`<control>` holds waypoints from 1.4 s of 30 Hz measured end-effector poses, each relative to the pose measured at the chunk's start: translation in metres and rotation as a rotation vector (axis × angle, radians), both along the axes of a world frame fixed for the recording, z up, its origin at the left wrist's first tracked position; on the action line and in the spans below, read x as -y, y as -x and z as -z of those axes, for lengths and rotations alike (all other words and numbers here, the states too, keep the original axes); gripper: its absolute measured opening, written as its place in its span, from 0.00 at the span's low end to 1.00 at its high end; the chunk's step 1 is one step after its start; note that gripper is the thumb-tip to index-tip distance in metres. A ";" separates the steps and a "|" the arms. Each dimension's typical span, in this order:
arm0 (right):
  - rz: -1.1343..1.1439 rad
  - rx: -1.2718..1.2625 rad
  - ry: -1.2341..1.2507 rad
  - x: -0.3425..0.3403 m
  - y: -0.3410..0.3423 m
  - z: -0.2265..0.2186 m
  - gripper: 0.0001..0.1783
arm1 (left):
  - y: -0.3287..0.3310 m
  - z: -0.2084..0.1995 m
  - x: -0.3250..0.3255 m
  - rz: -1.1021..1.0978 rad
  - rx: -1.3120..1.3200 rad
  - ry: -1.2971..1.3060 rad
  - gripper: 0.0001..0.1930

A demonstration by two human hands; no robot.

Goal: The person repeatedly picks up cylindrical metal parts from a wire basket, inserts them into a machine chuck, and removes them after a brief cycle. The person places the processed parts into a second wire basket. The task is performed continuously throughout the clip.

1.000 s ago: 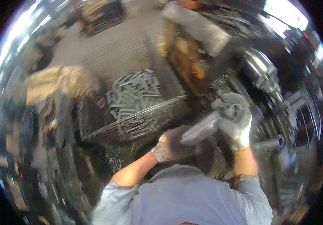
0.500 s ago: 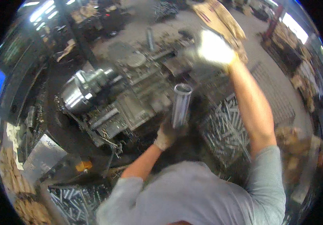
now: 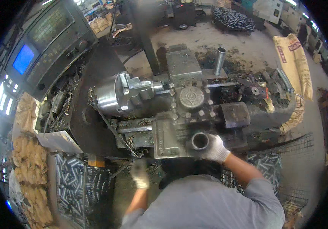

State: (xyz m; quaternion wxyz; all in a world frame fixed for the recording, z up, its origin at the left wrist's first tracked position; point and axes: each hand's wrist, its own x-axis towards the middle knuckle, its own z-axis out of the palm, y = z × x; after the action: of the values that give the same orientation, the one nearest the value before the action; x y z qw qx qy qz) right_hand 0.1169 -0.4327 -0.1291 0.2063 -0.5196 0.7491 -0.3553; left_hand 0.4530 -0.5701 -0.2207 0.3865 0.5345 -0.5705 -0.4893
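So, the right hand (image 3: 216, 150) has its gloved fingers wrapped around a metal tube (image 3: 200, 148), open end facing up, on the near side of the round-capped turret (image 3: 192, 98). Left hand (image 3: 139, 173) is blurry, nearer and left of the turret; can't tell if it's holding anything. Shiny chuck (image 3: 108, 93) left of the turret, second tube (image 3: 220, 61) upright beyond it.

The machine (image 3: 166, 141) carries a tool block (image 3: 192, 97) at its middle, an upright tube (image 3: 219, 61) along its far edge, and metal shavings (image 3: 131, 146) toward its near left corner.
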 end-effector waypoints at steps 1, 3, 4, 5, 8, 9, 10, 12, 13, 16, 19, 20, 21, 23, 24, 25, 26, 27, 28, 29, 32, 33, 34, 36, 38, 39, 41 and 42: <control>0.034 0.051 0.026 0.000 0.006 0.005 0.32 | -0.029 0.015 0.018 -0.338 0.046 -0.028 0.15; -0.029 0.067 -0.009 0.000 0.018 0.007 0.37 | -0.094 0.039 0.060 -0.758 0.353 0.014 0.24; -0.071 -0.020 -0.120 -0.001 0.024 0.002 0.39 | -0.123 0.050 0.079 -0.993 0.250 -0.180 0.28; -0.147 -0.098 -0.051 -0.004 0.033 -0.009 0.39 | -0.147 0.059 0.091 -0.965 0.344 -0.090 0.29; -0.394 -0.144 -0.294 -0.008 0.074 -0.075 0.31 | -0.196 0.075 0.114 -0.800 0.626 0.153 0.31; -0.356 -0.179 -0.408 -0.009 0.090 -0.103 0.24 | -0.210 0.078 0.117 -0.715 0.723 0.203 0.30; -0.366 -0.151 -0.091 -0.001 0.101 -0.129 0.19 | -0.220 0.080 0.120 -0.691 0.760 0.239 0.29; -0.134 0.097 0.070 0.028 0.114 -0.169 0.18 | -0.237 0.078 0.127 -0.608 0.524 0.167 0.28; -0.142 0.062 0.157 0.063 0.122 -0.181 0.16 | -0.241 0.076 0.129 -0.595 0.379 0.125 0.28; -0.262 0.082 0.034 0.194 0.125 -0.180 0.27 | -0.212 0.066 0.124 -0.656 0.110 -0.074 0.29; -0.163 0.198 -0.531 0.297 0.115 -0.136 0.31 | -0.112 0.043 0.105 -0.626 0.232 0.035 0.32; -0.332 -0.065 -0.496 0.313 0.116 -0.119 0.29 | -0.068 0.028 0.103 -0.524 0.295 0.057 0.34; -0.399 -0.187 -0.461 0.326 0.119 -0.104 0.27 | -0.025 0.008 0.108 -0.339 0.396 0.295 0.38; -0.306 0.273 -0.537 0.327 0.152 -0.084 0.26 | 0.048 -0.039 0.138 -0.161 0.727 0.691 0.45; -0.244 0.590 -0.618 0.322 0.182 -0.080 0.26 | 0.074 -0.062 0.158 -0.153 0.971 0.939 0.48; -0.305 0.480 -0.662 0.318 0.217 -0.078 0.25 | 0.090 -0.083 0.183 -0.065 0.973 1.034 0.49; -0.311 0.356 -0.667 0.314 0.255 -0.077 0.24 | 0.097 -0.101 0.206 -0.006 0.952 1.160 0.50; -0.409 -0.141 -0.619 0.314 0.293 -0.080 0.20 | 0.102 -0.112 0.227 0.043 0.932 1.187 0.50; -0.336 -0.282 -0.463 0.315 0.327 -0.082 0.18 | 0.102 -0.121 0.242 0.077 0.910 1.189 0.51; -0.212 -0.261 -0.277 0.318 0.354 -0.088 0.16 | 0.104 -0.127 0.253 0.126 1.040 1.236 0.51; -0.010 -0.554 -0.183 0.333 0.353 -0.101 0.23 | 0.107 -0.152 0.265 0.211 1.045 1.273 0.51; 0.035 -0.602 -0.182 0.337 0.323 -0.102 0.24 | 0.111 -0.167 0.268 0.298 0.991 1.241 0.51; 0.106 -0.542 -0.136 0.340 0.285 -0.106 0.26 | 0.118 -0.189 0.275 0.397 0.995 1.179 0.50; -0.126 -0.476 -0.263 0.341 0.203 -0.111 0.33 | 0.136 -0.226 0.289 0.546 1.109 1.017 0.50; -0.562 -0.180 -0.366 0.335 0.134 -0.104 0.35 | 0.147 -0.241 0.293 0.575 1.073 0.925 0.50; -0.654 -0.407 -0.487 0.337 0.114 -0.098 0.34 | 0.151 -0.240 0.293 0.526 0.999 0.943 0.49; -0.733 -0.648 -0.481 0.346 0.100 -0.088 0.31 | 0.149 -0.227 0.290 0.324 1.018 0.934 0.47; -0.796 -0.658 -0.487 0.354 0.104 -0.083 0.30 | 0.144 -0.215 0.285 0.191 1.041 0.976 0.45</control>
State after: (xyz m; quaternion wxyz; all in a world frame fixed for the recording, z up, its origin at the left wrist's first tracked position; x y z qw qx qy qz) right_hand 0.0131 -0.7867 -0.0465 0.1938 -0.7824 0.5809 0.1134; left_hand 0.3092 -0.8555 -0.0054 0.2146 0.4126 -0.8787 0.1079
